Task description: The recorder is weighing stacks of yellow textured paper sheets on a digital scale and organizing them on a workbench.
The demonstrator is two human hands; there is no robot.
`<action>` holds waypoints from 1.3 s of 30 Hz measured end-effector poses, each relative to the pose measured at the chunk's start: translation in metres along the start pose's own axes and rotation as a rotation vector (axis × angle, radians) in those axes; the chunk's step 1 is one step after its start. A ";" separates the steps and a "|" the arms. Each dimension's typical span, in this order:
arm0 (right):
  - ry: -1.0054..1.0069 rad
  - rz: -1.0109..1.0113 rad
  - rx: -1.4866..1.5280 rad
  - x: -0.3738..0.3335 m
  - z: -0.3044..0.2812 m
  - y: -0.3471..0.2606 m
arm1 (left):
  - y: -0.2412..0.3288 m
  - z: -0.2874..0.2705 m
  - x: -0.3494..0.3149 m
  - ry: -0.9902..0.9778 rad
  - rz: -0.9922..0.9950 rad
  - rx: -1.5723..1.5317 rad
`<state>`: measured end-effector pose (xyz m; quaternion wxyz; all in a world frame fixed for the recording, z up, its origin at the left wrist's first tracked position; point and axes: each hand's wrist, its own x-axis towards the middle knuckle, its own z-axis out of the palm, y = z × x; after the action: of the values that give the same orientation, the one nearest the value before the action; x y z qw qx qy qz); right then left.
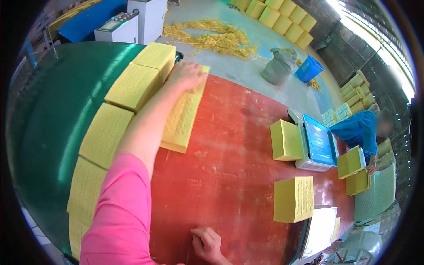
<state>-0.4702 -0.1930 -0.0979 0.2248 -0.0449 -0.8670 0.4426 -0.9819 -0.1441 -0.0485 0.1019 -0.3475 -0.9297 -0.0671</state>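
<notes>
My left hand (189, 75) reaches across to the far end of a long stack of yellow paper (183, 119), its fingers bent over the top and the thumb hidden. The stack lies on a red table (221, 145) and has a pressed wavy pattern on its face. Beneath my pink-sleeved forearm, a curved row of yellow paper blocks (104, 132) runs along the table's left side. Near the lower edge, my right hand (206, 243) rests on the red surface with its fingers curled in and nothing visible in them.
A green surface (53, 132) borders the row. Two yellow blocks (293, 198) stand at right, one beside a scale with a blue tray (319, 140). Beyond, a person in blue (360, 128) handles similar blocks. A sack (280, 66), blue bin (310, 69) and yellow scraps (216, 37) lie past the table.
</notes>
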 end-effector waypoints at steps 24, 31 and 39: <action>-0.080 0.087 0.345 -0.174 -0.183 -0.023 | 0.297 -0.084 -0.376 0.092 -0.217 -0.004; -0.082 0.124 0.261 -0.242 -0.275 0.000 | 0.421 -0.085 -0.392 0.104 -0.143 -0.030; -0.066 0.132 0.317 -0.271 -0.303 0.005 | 0.452 -0.093 -0.408 0.136 -0.112 -0.060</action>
<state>-0.0981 -0.0382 -0.0431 0.1710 -0.0511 -0.7882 0.5889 -0.3691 -0.0816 -0.0304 0.1504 -0.2927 -0.9361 -0.1241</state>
